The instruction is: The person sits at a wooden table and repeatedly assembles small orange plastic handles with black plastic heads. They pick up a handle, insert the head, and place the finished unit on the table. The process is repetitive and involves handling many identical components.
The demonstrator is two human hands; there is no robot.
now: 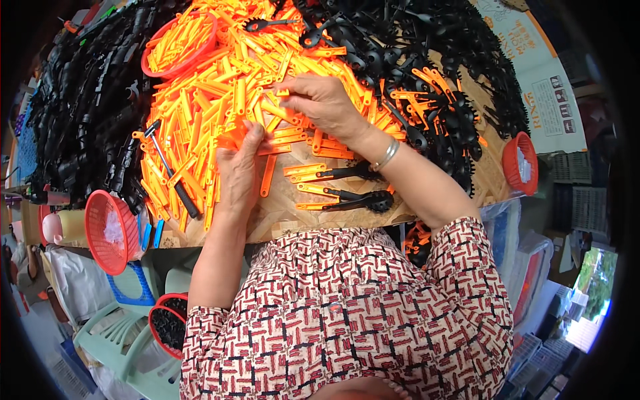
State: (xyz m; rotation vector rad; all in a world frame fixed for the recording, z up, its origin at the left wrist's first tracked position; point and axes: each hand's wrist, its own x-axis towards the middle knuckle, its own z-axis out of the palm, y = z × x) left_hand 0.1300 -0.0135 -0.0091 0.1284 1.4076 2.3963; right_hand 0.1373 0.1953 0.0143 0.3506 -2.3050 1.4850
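Note:
A broad heap of flat orange plastic strips (pixel 193 127), each with a small hole at the end, covers the middle of the table. My left hand (pixel 240 163) is closed round a few orange strips (pixel 230 139) at the heap's near side. Farther right, my right hand (pixel 323 107) pinches an orange strip (pixel 283 93) between thumb and fingers. Below it, on the bare wood, lie two black toothed-head tools (pixel 377 201) with orange strips at their handle ends. A small hammer (pixel 172 170) with a black grip rests on the heap's left part.
Black plastic parts (pixel 87 107) pile up at the left, and black toothed tools (pixel 400 40) at the back right. A red basket of orange strips (pixel 215 37) sits at the back. Red baskets (pixel 100 250) (pixel 510 167) hang at both table edges. A green chair (pixel 110 340) stands lower left.

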